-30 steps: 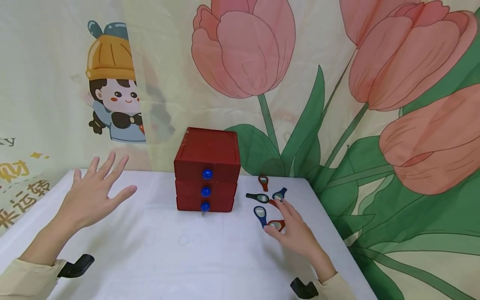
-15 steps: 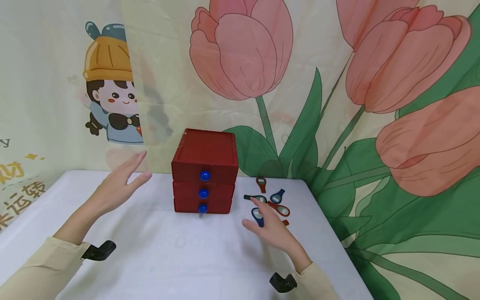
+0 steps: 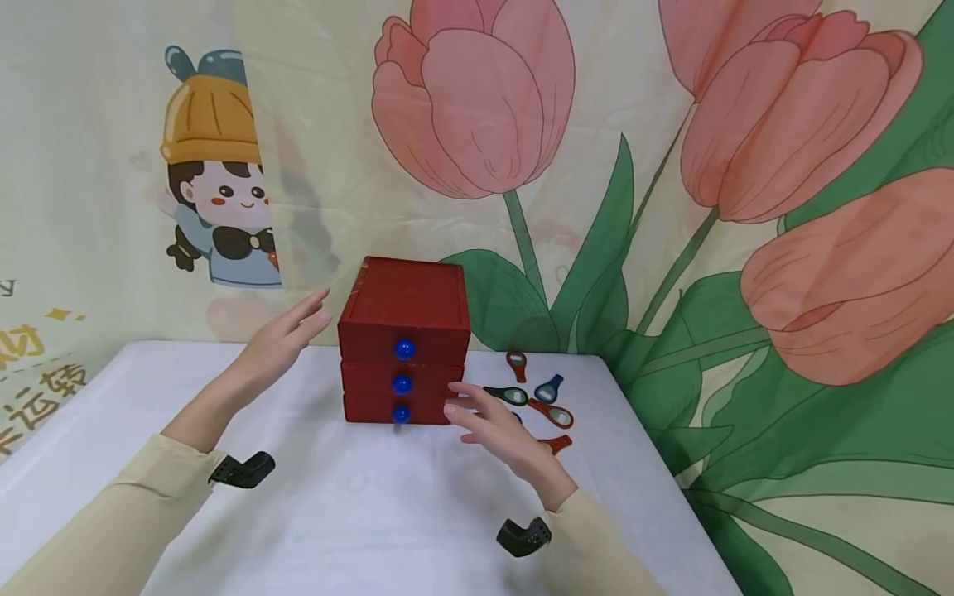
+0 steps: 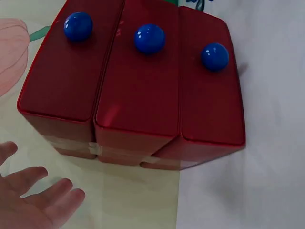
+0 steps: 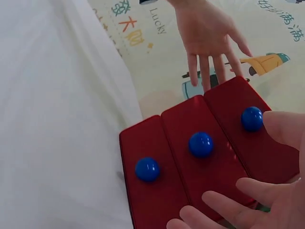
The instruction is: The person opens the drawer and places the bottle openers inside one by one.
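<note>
A red box of three stacked drawers (image 3: 428, 331), each with a round blue knob, stands on the white table. My left hand (image 3: 279, 343) is held in the air just left of the box, fingers straight, with a gap between them in the left wrist view. My right hand (image 3: 495, 430) is in front of the box's right side, fingers loosely extended and holding nothing. Whether it touches the box cannot be told. Behind and beside it lie several small teardrop-shaped pieces with clear oval windows, including a green one (image 3: 510, 396) and a red one (image 3: 551, 414). A blue one is mostly hidden by the hand.
The white table (image 3: 358, 513) reaches the wall behind, which is covered by a printed cloth (image 3: 313, 149) with tulips and a cartoon figure. The table's right edge lies just past the small pieces. A black device (image 3: 242, 470) sits at the left cuff, and another (image 3: 524, 538) at the right.
My left hand has moved right, toward the box, and turned edge-on. My right hand has moved left from over the small pieces to the box's right front. The small pieces and the box look unmoved.
</note>
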Motion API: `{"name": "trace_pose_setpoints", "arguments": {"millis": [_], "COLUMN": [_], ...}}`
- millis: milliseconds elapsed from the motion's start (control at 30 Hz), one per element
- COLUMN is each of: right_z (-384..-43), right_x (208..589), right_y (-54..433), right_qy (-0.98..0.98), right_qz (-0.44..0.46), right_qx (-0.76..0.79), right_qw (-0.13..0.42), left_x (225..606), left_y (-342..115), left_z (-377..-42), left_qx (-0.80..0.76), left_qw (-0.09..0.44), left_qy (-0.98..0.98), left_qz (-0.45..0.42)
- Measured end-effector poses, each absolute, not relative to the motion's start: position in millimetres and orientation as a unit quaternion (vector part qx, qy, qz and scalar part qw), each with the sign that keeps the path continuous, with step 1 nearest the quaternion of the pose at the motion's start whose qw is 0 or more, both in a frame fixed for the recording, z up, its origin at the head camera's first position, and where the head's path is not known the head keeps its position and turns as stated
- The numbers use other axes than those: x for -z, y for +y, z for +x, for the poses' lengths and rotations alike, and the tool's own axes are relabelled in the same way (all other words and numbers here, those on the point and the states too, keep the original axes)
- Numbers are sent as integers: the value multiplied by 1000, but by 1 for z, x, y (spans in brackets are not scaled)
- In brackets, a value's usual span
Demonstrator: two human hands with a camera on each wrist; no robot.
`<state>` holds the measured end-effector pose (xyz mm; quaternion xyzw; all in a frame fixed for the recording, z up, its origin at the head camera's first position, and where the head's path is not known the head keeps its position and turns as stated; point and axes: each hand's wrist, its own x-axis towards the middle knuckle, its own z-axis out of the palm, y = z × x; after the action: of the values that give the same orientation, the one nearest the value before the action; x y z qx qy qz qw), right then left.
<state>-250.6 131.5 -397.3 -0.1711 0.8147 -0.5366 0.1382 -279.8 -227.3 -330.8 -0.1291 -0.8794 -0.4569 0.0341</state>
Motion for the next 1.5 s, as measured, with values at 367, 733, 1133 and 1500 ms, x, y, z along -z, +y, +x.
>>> {"name": "trace_pose_setpoints", "arguments": {"millis": [367,733,1133,1500], "right_z": [-269,-281,-288,-293], "right_x": [382,375,367,364], "right_y": [101,75,55,49], "right_qy": [693,603,534,488], "right_qz": [-179,-134,-93,-35], "right_qx": [650,725,774,805], "right_qw": [253,304,329,335], "left_x": [322,322,329,331], "left_y": [-207,-202,-205,-201], "left_z": [-300,-314,-324,-328], "left_qx": [530,593,629,642], "left_qw": [3,-35,-38,-43], "left_qy": [-841,-796,-769,-758], "left_qz": [-112,-121,-108,-110]}}
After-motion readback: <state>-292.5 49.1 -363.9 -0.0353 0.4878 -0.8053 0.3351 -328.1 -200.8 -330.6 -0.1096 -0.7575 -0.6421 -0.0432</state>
